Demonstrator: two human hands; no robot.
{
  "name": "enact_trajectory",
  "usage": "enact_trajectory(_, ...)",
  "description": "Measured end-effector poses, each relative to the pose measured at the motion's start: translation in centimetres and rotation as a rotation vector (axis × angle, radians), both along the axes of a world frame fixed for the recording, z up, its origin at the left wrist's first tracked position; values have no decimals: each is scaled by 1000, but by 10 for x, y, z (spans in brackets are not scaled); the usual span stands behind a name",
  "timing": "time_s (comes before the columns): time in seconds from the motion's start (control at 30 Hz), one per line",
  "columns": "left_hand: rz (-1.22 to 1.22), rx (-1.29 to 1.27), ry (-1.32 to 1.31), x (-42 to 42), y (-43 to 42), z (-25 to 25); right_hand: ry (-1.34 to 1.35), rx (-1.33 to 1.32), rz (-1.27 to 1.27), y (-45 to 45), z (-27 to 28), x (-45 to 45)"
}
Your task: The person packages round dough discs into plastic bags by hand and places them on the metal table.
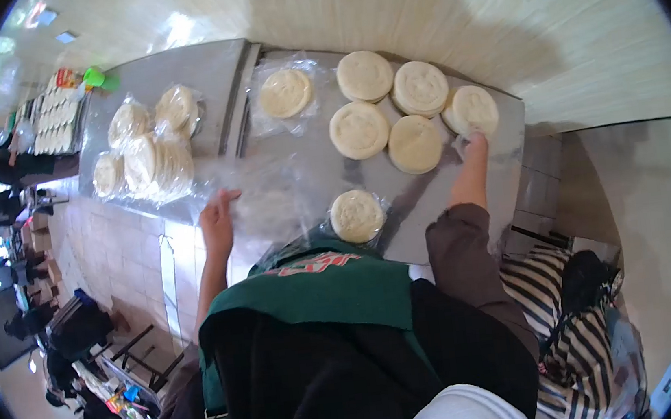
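Observation:
My left hand (217, 219) is at the near edge of the steel table, its fingers pinched on a clear plastic bag (269, 204). The bag spreads out blurred to the right. At the table's right end, my right hand (474, 146) grips the near edge of a stack of round pale flatbreads (475, 108); its fingertips are partly hidden. Beside it stand several more bare stacks, among them one flatbread stack (415, 145) just to the left. A bagged flatbread stack (357, 216) lies close to my green apron (319, 289).
Another bagged flatbread stack (286, 94) lies by the table seam. Several bagged stacks (152, 163) crowd the left steel table (198, 68). A wall runs along the far side. A striped bag (561, 333) is at my right; people work far left.

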State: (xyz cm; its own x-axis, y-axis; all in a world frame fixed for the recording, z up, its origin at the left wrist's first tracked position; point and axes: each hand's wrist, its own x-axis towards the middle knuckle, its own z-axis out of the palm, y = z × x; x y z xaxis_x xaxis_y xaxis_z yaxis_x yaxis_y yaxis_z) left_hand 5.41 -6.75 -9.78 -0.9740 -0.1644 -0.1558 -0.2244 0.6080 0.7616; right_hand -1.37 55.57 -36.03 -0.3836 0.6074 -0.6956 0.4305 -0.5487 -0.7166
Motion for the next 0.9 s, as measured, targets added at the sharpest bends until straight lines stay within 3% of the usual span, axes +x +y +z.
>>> enact_trajectory(0.03, -130, -42, 161, -5, 2, -3, -68, -1, 177, 3, -1, -1)
enact_trajectory(0.07, -139, -25, 165, -9, 9, -1, -18, 169, 300, -13, 22, -1)
enact_trajectory(0.13, -288, -5, 195, -17, 30, 20, 314, 569, 518, -101, 119, 4)
enact_trajectory(0.2, -549, -50, 267, -27, 41, 29, 664, 617, 906, -194, 205, 21)
enact_trajectory(0.23, -640, -59, 245, -28, 47, 36, 809, 518, 1152, -243, 280, 35)
enact_trajectory(0.27, -740, -66, 223, -30, 53, 43, 898, 784, 1318, -265, 271, 38)
enact_trajectory(0.33, -946, -56, 252, -35, 62, 56, 1034, 887, 1400, -311, 288, 45)
enact_trajectory(0.4, -1166, -8, 361, -39, 70, 69, 1092, 686, 1319, -334, 284, 42)
enact_trajectory(0.43, -1217, -150, 276, -39, 67, 79, 1059, 594, 1316, -337, 286, 45)
enact_trajectory(0.47, -1247, -113, 292, -41, 65, 83, 1027, 509, 1299, -339, 289, 48)
enact_trajectory(0.53, -1303, -47, 273, -44, 58, 90, 1021, 610, 1259, -344, 282, 52)
enact_trajectory(0.63, -1289, 7, 276, -55, 39, 90, 816, 679, 1014, -351, 271, 68)
enact_trajectory(0.73, -1190, 47, 308, -71, 11, 71, 607, 348, 391, -343, 175, 69)
enact_trajectory(0.8, -1081, 85, 308, -79, -10, 58, -53, 577, 341, -339, 122, 107)
enact_trajectory(0.83, -1066, 62, 284, -82, -14, 56, -474, 578, 462, -344, 88, 116)
enact_trajectory(0.87, -1052, 56, 271, -79, -20, 53, -673, 705, 820, -348, -14, 129)
enact_trajectory(0.9, -1037, 52, 257, -77, -28, 49, -680, 505, 657, -370, 45, 155)
